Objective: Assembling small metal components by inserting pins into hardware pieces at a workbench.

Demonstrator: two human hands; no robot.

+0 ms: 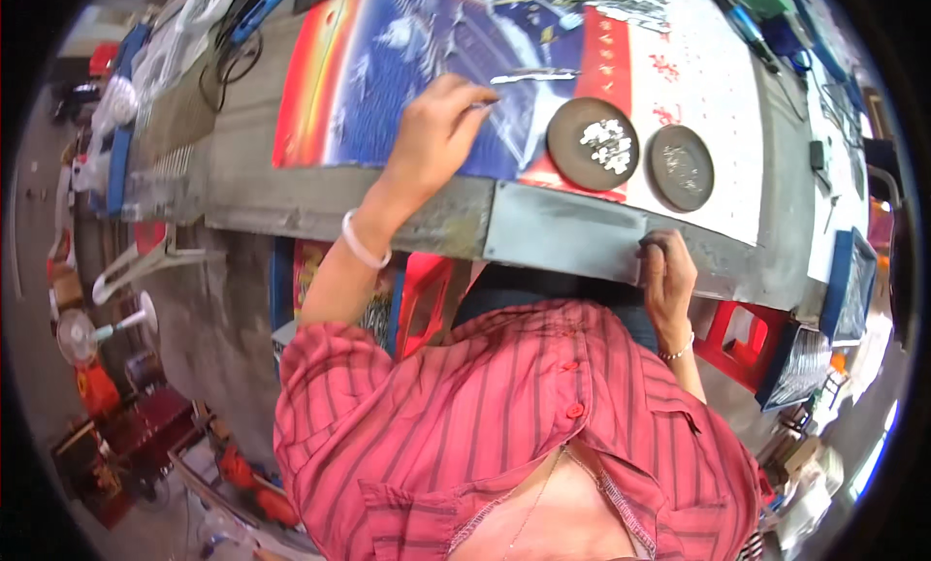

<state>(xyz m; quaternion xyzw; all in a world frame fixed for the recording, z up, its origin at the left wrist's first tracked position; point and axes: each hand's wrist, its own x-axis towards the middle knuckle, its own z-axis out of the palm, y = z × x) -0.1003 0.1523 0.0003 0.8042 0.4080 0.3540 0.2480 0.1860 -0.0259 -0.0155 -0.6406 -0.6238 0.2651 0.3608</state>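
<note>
My left hand (438, 129) is over the printed poster sheet (378, 86), thumb and fingertips pinched together. Whatever the pinch may hold is too small to make out. Just beyond these fingertips lies a thin silvery strip (535, 76). To the right, a round dark dish (572, 163) holds small white pieces, and a second dark dish (665, 188) has a few tiny pale bits. My right hand (669, 278) is closed beside the right end of a flat grey plate (558, 233) at the table's near edge. Its fingertips are partly hidden, so any small thing in them cannot be seen.
A heap of thin silvery strips (621, 6) lies at the far side of the table (242, 188). Blue-handled tools (264, 10) and a cable are at the far left. Red stools (742, 343) stand below the table, and a blue tray (851, 285) is at the right.
</note>
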